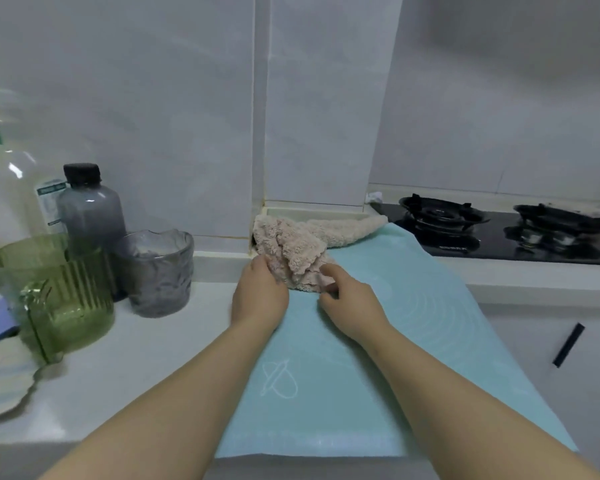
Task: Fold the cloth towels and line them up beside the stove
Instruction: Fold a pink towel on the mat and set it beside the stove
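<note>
Pink, crumpled terry cloth towel lies at the far edge of the pale teal mat, beside the black gas stove. Left hand and right hand each pinch its near edge with curled fingers.

A glossy white tiled wall fills the back of the view. A boxed column faced in the same tile juts forward from it, and a yellowed sealant seam runs down the inner corner. Below lies a white countertop with a low upstand against the wall. Under the counter at right is a white cabinet door with a black bar handle. The light is soft, cool and even.
</note>
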